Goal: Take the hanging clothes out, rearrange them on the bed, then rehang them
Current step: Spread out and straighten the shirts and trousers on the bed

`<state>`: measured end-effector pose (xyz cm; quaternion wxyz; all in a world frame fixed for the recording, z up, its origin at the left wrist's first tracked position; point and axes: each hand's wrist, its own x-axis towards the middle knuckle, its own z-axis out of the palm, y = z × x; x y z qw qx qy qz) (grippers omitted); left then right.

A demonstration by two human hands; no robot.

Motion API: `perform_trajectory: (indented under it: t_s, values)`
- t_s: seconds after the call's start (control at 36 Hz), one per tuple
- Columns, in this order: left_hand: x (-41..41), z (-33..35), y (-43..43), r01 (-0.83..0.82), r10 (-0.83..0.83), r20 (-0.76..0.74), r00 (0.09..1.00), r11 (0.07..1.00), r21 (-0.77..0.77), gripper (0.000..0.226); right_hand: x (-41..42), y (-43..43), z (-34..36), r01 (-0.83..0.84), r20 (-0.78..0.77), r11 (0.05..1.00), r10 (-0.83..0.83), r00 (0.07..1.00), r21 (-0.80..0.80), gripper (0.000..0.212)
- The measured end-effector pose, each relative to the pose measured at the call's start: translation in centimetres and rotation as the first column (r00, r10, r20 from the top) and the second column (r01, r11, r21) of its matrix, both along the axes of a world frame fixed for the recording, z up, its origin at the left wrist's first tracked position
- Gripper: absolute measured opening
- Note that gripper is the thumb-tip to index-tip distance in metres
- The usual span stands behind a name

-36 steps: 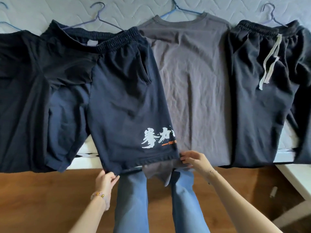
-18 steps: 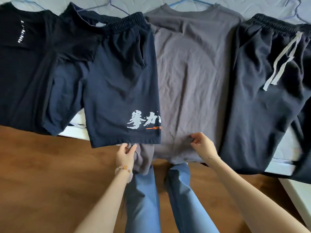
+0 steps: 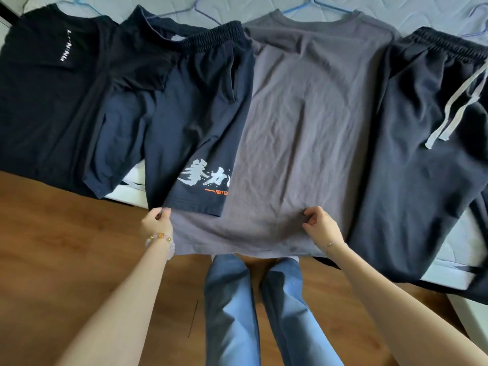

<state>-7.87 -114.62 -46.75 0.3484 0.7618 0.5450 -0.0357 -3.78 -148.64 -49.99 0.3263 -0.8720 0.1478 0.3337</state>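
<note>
A grey T-shirt [image 3: 311,122] lies flat on the bed, still on its blue hanger, with its hem hanging over the bed's edge. My left hand [image 3: 158,221] pinches the hem's left corner. My right hand [image 3: 320,226] pinches the cloth near the hem's right side. Navy shorts with white lettering [image 3: 195,122] lie to the left, their right leg overlapping the grey shirt's left edge. A black T-shirt [image 3: 47,96] lies at the far left. Dark drawstring trousers [image 3: 422,154] lie at the right.
The bed's pale quilted mattress [image 3: 396,9] shows along the top, with hanger hooks [image 3: 320,5] on it. A brown wooden floor [image 3: 66,247] lies in front. My legs in blue jeans [image 3: 232,307] stand at the bed's edge. A white bed frame [image 3: 464,307] sits lower right.
Both hands left the navy shorts' hem and took the grey shirt's hem, then spread apart, pulling it flat and wide. The view shifted right.
</note>
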Motion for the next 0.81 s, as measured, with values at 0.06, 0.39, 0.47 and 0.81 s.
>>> perform_trajectory:
  t_s: [0.06, 0.39, 0.47, 0.81]
  values:
    - [0.0, -0.4, 0.3, 0.032, -0.036, -0.067, 0.997, 0.997, -0.07, 0.018, 0.0, 0.0, -0.1, 0.002, -0.006, 1.0, -0.002, 1.0, -0.004, 0.031]
    - [-0.2, -1.2, 2.4, -0.105, 0.105, -0.01, 0.994, 0.979, -0.176, 0.03, 0.9, 3.4, 1.6, 0.051, 0.002, 0.999, -0.051, 0.999, -0.014, 0.029]
    - [0.6, -1.3, 4.4, -0.186, 0.187, 0.022, 0.982, 0.982, -0.04, 0.032, 1.9, 6.7, 2.4, 0.064, 0.033, 0.996, -0.067, 0.997, 0.067, 0.027]
    - [2.6, -2.1, 9.3, 0.038, -0.095, -0.086, 0.992, 0.855, -0.518, 0.019, 6.3, 20.8, 1.2, 0.39, -0.249, 0.85, -0.316, 0.916, 0.354, 0.022]
